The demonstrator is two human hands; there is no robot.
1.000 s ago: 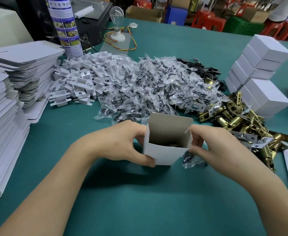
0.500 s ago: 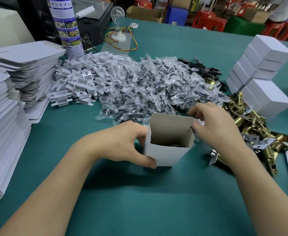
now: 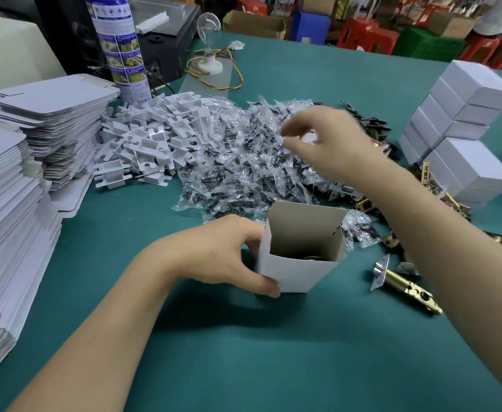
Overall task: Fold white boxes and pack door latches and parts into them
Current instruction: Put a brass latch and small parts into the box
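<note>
Reaching hand: right hand (image 3: 327, 141) out over the heap of clear screw bags (image 3: 243, 168), knuckles up, fingers curled down toward the plastic; too blurred to tell whether pinching a bag or closing on nothing
Holding hand: left hand (image 3: 214, 257) wrapped round the near-left corner of the white box (image 3: 297, 272), thumb across the front face, fingers against the side wall, gripping it
Box: standing upright on the green table (image 3: 273, 352), long axis vertical, mouth open upward, back flap raised; something dark and metallic just visible at the bottom
Key relation: bags lying beyond the box, farther from the body; box mouth back toward the body and below the right fingers; right hand plainly the nearer one to the bags, left taken up with the box
Next move, at a guess: lifting one bag, bringing it back and down into the open mouth; raised flap likely to catch it if coming in too low
Loose latch: brass door latch (image 3: 407, 288) on its side to the right of the box, apart from it, long axis running off to the lower right
Table spread: white plastic pieces (image 3: 148, 144) left of the bags, flat box blanks (image 3: 6, 233) stacked high at the left edge, closed white boxes (image 3: 466, 129) piled on the right, more brass latches (image 3: 362, 203) between bags and pile
Room: spray can (image 3: 122, 49) and bare bulb (image 3: 209, 25) at the far edge, red stools (image 3: 368, 37) beyond
</note>
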